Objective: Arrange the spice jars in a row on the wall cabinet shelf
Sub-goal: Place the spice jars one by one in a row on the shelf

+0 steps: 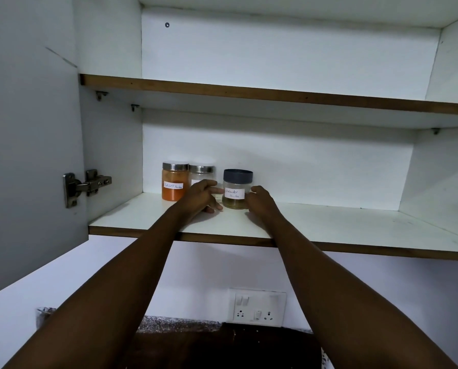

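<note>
White laminate wall cabinet shelf with brown raw edge runs across mid-frame. All three jars sit toward its left-centre, near the back wall.

Row so far, left to right:
- clear jar of orange powder with steel lid and handwritten label, upright
- clear jar with steel lid and pale contents, just beside the orange one, lower half hidden by the hand
- clear plastic jar with dark grey lid and handwritten label, upright, small gap to the steel-lid pair

Key relation: grey-lid jar stands between the two hands, axis vertical, slightly forward of the others.

- left hand: fingers stretched toward the jar's left side, fingertips at or just short of it; contact unclear.
- right hand: cupped against the jar's right side; a real grip isn't confirmable.

Judgement: next move is a short slide left and back to close the gap. Smooth cylinder on slick laminate should slide easily.
</note>
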Action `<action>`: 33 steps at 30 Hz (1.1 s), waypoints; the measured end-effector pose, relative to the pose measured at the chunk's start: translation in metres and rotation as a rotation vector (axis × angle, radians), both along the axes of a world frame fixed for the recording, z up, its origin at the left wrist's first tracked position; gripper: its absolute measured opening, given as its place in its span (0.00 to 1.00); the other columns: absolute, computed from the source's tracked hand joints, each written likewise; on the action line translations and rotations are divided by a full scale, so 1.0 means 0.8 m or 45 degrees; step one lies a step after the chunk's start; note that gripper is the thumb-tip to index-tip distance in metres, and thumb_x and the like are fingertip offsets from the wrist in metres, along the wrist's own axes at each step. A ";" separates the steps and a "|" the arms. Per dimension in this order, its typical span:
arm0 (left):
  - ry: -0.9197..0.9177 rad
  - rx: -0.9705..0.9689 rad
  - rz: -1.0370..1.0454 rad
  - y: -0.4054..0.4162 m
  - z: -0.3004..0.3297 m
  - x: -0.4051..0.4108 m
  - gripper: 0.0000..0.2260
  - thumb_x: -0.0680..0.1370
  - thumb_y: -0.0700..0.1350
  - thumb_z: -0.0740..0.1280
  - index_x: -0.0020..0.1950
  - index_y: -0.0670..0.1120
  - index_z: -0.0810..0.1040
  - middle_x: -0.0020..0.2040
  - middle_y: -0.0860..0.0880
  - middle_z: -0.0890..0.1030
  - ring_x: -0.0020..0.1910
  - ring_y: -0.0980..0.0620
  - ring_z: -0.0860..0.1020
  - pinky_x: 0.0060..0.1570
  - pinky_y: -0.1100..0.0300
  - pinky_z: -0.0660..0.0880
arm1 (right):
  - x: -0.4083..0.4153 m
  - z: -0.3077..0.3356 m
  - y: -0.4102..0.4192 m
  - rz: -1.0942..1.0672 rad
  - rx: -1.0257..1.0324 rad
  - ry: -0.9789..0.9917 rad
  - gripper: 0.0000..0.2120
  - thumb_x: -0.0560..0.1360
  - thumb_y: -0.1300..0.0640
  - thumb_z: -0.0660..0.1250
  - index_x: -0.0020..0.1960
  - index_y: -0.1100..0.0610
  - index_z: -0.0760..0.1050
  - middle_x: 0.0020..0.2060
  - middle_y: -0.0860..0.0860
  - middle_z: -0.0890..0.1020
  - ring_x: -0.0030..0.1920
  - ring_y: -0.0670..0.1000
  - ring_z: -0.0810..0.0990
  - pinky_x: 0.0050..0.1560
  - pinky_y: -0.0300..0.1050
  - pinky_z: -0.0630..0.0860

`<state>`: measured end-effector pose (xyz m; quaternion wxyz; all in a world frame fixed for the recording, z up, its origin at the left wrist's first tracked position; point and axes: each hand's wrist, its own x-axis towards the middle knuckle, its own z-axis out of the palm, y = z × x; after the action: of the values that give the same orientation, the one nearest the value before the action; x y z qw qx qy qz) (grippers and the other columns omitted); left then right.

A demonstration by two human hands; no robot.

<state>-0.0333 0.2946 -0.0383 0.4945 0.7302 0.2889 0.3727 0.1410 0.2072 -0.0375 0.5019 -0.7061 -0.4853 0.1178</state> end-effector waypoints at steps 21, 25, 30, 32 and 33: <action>0.150 0.085 0.087 -0.015 0.001 0.004 0.23 0.80 0.30 0.61 0.74 0.39 0.71 0.48 0.45 0.79 0.60 0.35 0.81 0.66 0.41 0.77 | -0.005 -0.011 0.004 0.021 -0.072 -0.239 0.17 0.79 0.59 0.59 0.67 0.62 0.70 0.65 0.59 0.78 0.59 0.56 0.77 0.55 0.46 0.70; 0.143 0.087 0.076 -0.019 0.002 0.004 0.22 0.80 0.29 0.59 0.75 0.39 0.71 0.53 0.44 0.78 0.61 0.36 0.82 0.62 0.48 0.78 | -0.008 -0.008 0.004 0.035 -0.105 -0.378 0.17 0.79 0.63 0.57 0.65 0.64 0.76 0.65 0.61 0.79 0.66 0.60 0.77 0.63 0.48 0.72; 0.162 0.107 0.067 -0.023 0.003 0.003 0.21 0.78 0.28 0.60 0.70 0.40 0.75 0.59 0.35 0.81 0.64 0.33 0.80 0.54 0.53 0.77 | -0.009 -0.008 0.007 0.067 -0.162 -0.427 0.19 0.80 0.64 0.55 0.67 0.63 0.76 0.67 0.60 0.79 0.67 0.59 0.76 0.68 0.50 0.72; 0.180 0.123 0.063 -0.024 0.004 0.002 0.20 0.77 0.29 0.62 0.66 0.42 0.76 0.60 0.35 0.82 0.64 0.33 0.80 0.55 0.53 0.78 | -0.009 -0.008 0.008 0.075 -0.184 -0.459 0.20 0.80 0.63 0.54 0.68 0.62 0.76 0.68 0.60 0.78 0.67 0.59 0.76 0.70 0.50 0.72; 0.191 0.131 0.061 -0.024 0.004 0.002 0.19 0.77 0.29 0.62 0.66 0.43 0.76 0.60 0.35 0.82 0.64 0.34 0.80 0.56 0.52 0.78 | -0.009 -0.009 0.008 0.075 -0.192 -0.484 0.20 0.80 0.64 0.54 0.68 0.62 0.76 0.69 0.60 0.78 0.68 0.60 0.76 0.70 0.50 0.71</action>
<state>-0.0320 0.2757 -0.0354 0.4241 0.7733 0.3230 0.3432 0.1340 0.2133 -0.0444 0.3433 -0.7366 -0.5818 0.0330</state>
